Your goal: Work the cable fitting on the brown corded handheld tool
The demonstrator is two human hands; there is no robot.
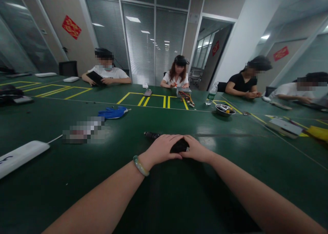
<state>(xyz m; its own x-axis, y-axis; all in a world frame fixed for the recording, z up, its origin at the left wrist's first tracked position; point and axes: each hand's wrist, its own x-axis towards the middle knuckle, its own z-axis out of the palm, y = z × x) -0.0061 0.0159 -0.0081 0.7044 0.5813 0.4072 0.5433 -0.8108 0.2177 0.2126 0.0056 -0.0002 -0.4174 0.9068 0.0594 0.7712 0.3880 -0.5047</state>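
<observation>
Holding: two bare hands close around one black handheld tool [180, 146] at the middle of the green table [164, 193], its ridged tip pointing away to the left.
Left hand: the left hand [164, 146] lies over the tool's middle, fingers curved and partly closed on it, thumb along the near side; a green bangle [140, 165] circles the wrist.
Right hand: the right hand [197, 148] grips the tool's right end, fingers bent over the top and thumb at the near side, fingertips close to those of the left.
Left side: a blue glove [112, 113] lies flat beside a pixelated item [84, 129] too obscured to identify; nearer is a long white casing [23, 155] with a cord.
Far side: one person [109, 71] in a mask holds a dark flat object [95, 78]; another person [176, 75] sits behind a metal box [183, 91] with coloured wires.
Right side: a clear bottle [211, 94] stands upright near a metal bowl [225, 110] of small items; beyond, a person in black [243, 82] has both hands together, and a person in white [292, 90] leans over the table.
Table markings: yellow tape [79, 94] forms rectangles on the far half.
Right edge: a grey flat panel [284, 127] lies near a yellow item [317, 133].
</observation>
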